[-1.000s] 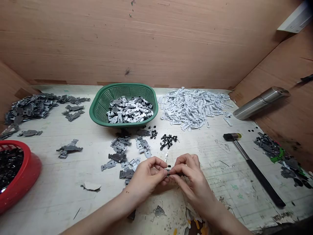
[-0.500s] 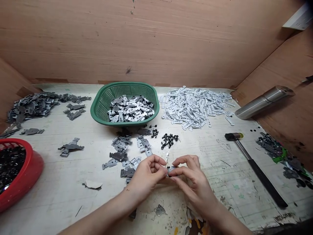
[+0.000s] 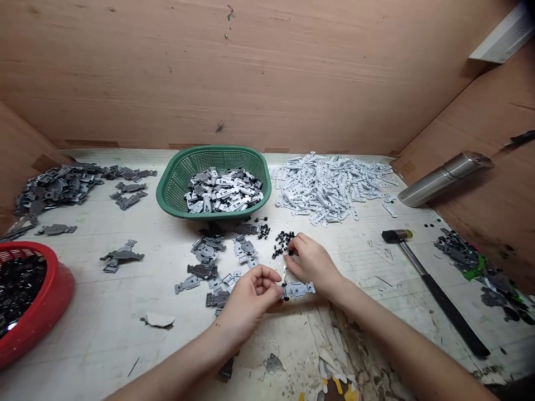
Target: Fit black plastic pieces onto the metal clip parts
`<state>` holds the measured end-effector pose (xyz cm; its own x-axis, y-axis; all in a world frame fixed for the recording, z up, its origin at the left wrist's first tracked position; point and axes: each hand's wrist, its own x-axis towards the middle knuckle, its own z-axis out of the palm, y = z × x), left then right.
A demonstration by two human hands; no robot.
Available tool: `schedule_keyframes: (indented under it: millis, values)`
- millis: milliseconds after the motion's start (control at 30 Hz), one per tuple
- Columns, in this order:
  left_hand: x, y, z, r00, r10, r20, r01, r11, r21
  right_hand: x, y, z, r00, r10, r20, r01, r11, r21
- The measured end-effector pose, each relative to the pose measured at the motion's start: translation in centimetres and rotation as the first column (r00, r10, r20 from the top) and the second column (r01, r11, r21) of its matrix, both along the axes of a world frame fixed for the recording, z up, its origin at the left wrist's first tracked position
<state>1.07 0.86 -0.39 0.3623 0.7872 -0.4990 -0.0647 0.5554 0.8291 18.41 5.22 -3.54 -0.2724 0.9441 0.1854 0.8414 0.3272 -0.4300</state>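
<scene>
My left hand [image 3: 254, 292] pinches one end of a grey metal clip [image 3: 297, 289], whose free end points right. A small black part sits across the clip near my fingertips. Farther back, my right hand [image 3: 311, 259] reaches to a little pile of small black parts [image 3: 282, 243], its fingertips at the near edge of the pile. The fingers are bent together, and whatever they hold is hidden. A small white piece [image 3: 285, 273] lies between the two hands. Several loose grey clips [image 3: 208, 250] lie left of my left hand.
A green basket [image 3: 163, 189] of assembled clips stands at the back, beside a heap of white strips [image 3: 326, 184]. At left are a red basket [image 3: 62, 289] of black parts and a dark clip pile [image 3: 62, 186]. A hammer [image 3: 434, 295] and a steel cylinder [image 3: 443, 179] are at right.
My right hand has let go of the clip and moved back to the pile of small black parts. My left hand still grips the clip, now more exposed.
</scene>
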Motion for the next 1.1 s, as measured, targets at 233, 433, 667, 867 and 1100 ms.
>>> schedule_keyframes:
  millis: [233,433,667,867,1100]
  values:
    - [0.2,0.0,-0.2,1.000,-0.023,-0.019,0.023,1.000,0.017,2.4,-0.5,1.5,1.000,0.004,0.026,-0.003,0.999,-0.049]
    - [0.2,-0.1,-0.3,0.999,-0.026,-0.026,0.027,1.000,0.005,3.1,-1.3,1.7,0.993,0.110,-0.039,-0.114,0.986,-0.120]
    - [0.0,0.0,-0.1,0.999,-0.049,-0.019,0.049,0.999,0.003,3.5,-2.5,1.7,0.977,0.191,-0.090,-0.206,0.959,-0.195]
    - [0.0,0.0,-0.2,0.998,-0.058,-0.035,0.059,0.998,0.025,3.4,-3.7,0.8,0.982,0.188,-0.027,-0.189,0.978,-0.083]
    - [0.1,-0.1,-0.3,0.998,-0.047,-0.043,0.048,0.998,0.033,2.6,-3.4,0.5,0.960,0.265,0.091,-0.272,0.960,0.073]
